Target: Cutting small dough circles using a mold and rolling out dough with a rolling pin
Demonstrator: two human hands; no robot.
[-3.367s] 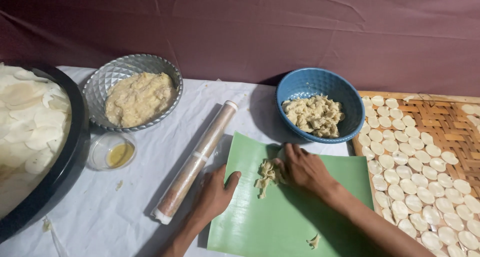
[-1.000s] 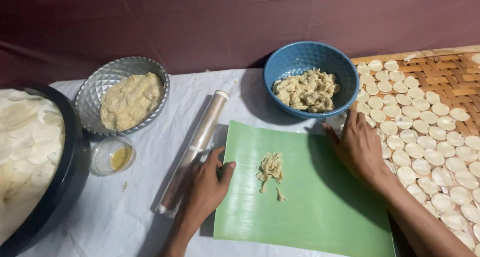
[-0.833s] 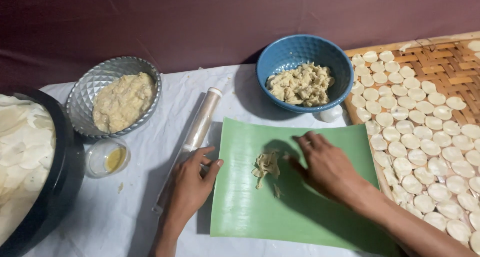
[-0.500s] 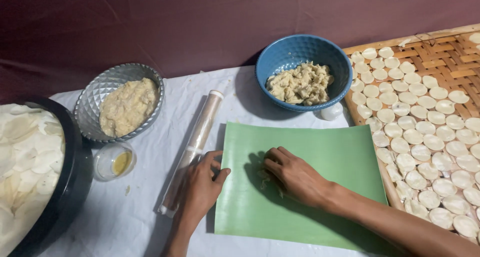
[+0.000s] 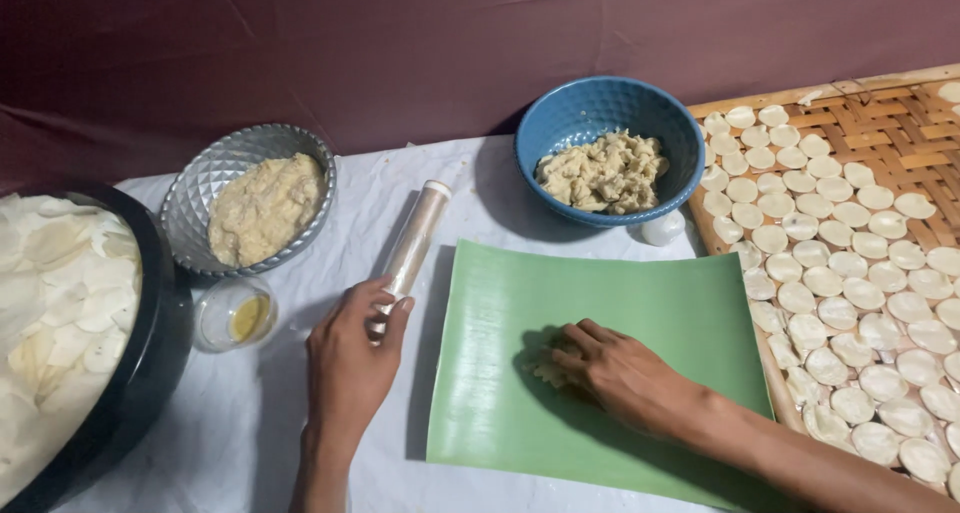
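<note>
- Green sheet [image 5: 600, 363] on the counter [image 5: 250, 423]: thin, bendy, far edge curling; looks light.
- Rolling pin [image 5: 412, 253], just left of the sheet: stiff; left hand [image 5: 350, 358] fingertips rest on its near end, grip loose.
- Dough lump [image 5: 548, 365] on the sheet: soft, sticky; right hand [image 5: 625, 373] presses it, fingers together.

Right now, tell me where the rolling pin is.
The rolling pin lies slantwise on the white cloth, between the silver bowl and the green sheet, with the left hand at its near end.
</note>
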